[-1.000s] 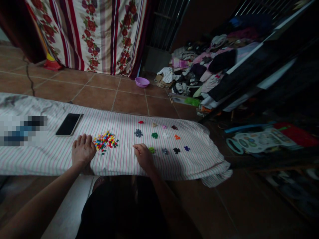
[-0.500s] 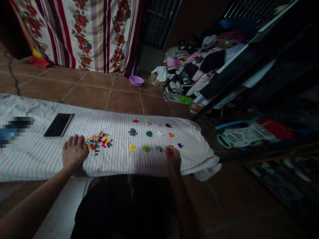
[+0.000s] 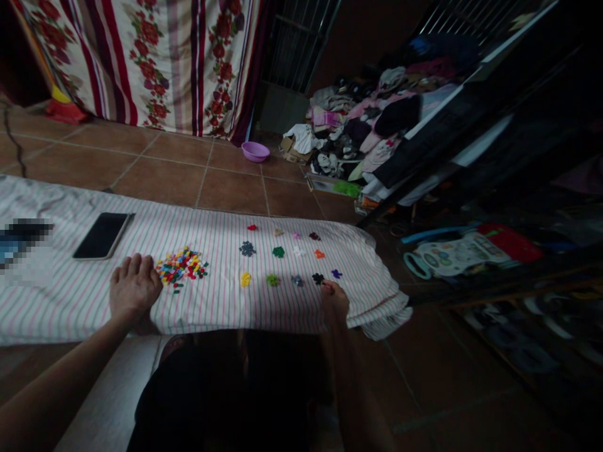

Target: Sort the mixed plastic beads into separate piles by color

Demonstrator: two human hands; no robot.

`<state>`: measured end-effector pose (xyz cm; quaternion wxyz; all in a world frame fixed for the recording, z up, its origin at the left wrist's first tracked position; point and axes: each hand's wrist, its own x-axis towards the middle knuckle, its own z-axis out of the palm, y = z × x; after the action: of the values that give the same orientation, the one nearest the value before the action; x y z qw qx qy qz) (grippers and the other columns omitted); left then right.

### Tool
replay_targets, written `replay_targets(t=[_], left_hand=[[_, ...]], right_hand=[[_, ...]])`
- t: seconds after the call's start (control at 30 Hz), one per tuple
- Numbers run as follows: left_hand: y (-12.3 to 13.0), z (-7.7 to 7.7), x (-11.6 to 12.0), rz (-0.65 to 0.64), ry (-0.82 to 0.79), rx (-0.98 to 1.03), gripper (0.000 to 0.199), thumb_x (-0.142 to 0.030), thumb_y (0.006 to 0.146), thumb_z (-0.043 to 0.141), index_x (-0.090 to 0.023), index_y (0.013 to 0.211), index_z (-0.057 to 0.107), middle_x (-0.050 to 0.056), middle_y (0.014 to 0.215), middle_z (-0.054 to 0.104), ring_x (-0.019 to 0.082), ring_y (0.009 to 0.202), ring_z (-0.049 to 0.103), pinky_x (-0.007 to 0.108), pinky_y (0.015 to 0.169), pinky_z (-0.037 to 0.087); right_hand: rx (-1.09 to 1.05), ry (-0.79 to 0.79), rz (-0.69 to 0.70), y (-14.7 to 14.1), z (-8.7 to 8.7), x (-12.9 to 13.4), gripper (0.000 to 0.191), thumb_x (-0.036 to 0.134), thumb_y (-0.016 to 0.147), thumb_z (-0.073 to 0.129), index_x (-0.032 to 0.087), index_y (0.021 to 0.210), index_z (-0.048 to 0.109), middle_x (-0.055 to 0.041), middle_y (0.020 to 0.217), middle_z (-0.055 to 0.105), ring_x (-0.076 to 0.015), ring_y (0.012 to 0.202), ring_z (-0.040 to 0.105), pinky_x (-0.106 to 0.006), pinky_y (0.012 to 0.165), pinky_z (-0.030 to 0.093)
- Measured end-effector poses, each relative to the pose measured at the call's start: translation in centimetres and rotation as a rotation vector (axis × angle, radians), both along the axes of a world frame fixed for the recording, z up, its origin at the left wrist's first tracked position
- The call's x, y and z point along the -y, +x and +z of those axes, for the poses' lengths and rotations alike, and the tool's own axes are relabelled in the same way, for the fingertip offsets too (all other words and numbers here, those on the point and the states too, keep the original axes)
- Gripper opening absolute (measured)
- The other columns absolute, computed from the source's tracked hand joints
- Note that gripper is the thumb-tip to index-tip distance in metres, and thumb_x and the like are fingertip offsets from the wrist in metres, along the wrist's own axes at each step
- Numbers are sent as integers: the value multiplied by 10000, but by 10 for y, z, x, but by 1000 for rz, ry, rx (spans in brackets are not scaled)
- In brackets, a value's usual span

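My left hand (image 3: 135,281) lies flat on the striped cloth, fingers stretched forward, beside a mixed heap of small coloured pieces (image 3: 183,266). At the near edge of a black pile (image 3: 318,278) my right hand (image 3: 335,297) is closed in a pinch; whatever its fingertips hold is too small to make out. Small single-colour piles lie around it: purple (image 3: 336,274), silver-grey (image 3: 296,281), lime green (image 3: 272,280), yellow (image 3: 245,279) and orange (image 3: 320,253). Farther back are a dark grey pile (image 3: 247,248), a dark green pile (image 3: 278,252) and a red pile (image 3: 252,228).
A phone (image 3: 103,236) lies on the striped cloth (image 3: 226,307) left of the heap. Beyond, a purple basin (image 3: 255,152) stands on the tiled floor near piled clothes (image 3: 372,119). A toy panel (image 3: 464,254) is at the right.
My right hand has shifted slightly right and back, uncovering the black pile it partly hid. My left hand stays beside the heap. The whole view has shifted a little.
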<state>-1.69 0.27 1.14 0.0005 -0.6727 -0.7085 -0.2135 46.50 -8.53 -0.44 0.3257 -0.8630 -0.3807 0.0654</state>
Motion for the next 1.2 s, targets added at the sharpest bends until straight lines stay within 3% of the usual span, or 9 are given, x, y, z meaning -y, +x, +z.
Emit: replay_targets(t=[0.33, 0.7, 0.87, 1.03, 1.2], left_hand=[[1, 2, 0, 11, -11, -75, 448, -262, 935, 308, -94, 1262, 565, 242, 1411, 531, 390, 1380, 426, 587, 1115, 347], [-2, -4, -2, 18, -14, -101, 449, -264, 935, 324, -102, 1292, 545, 223, 1419, 527, 377, 1390, 413, 576, 1126, 346], [-1, -8, -2, 21, 21, -31, 492, -268, 924, 356, -103, 1357, 523, 218, 1474, 489, 388, 1410, 385, 593, 1156, 296], [-2, -10, -4, 52, -18, -56, 509, -286, 929, 335, -94, 1358, 531, 216, 1470, 493, 354, 1427, 368, 533, 1180, 261], [-2, -11, -5, 70, -34, -144, 509, -304, 939, 284, -122, 1346, 531, 186, 1457, 517, 323, 1409, 400, 495, 1154, 287]], right_hand=[[23, -98, -53, -4, 4, -8, 344, 348, 809, 500, 160, 1035, 681, -82, 918, 718, -211, 815, 629, -294, 726, 419], [-20, 45, -40, 1, -7, -1, 430, 357, 811, 392, 169, 1040, 705, -96, 1007, 728, -243, 943, 628, -346, 849, 458], [-7, 7, 3, 2, -9, 0, 461, 358, 805, 385, 141, 1058, 703, -126, 1045, 721, -256, 967, 628, -371, 884, 466], [28, 36, 13, 1, -11, 0, 501, 402, 788, 381, 128, 1060, 700, -158, 1075, 711, -284, 1002, 619, -407, 920, 463], [48, 167, -19, -4, -13, 1, 478, 437, 800, 392, 138, 1044, 675, -165, 1054, 701, -295, 993, 613, -427, 920, 464]])
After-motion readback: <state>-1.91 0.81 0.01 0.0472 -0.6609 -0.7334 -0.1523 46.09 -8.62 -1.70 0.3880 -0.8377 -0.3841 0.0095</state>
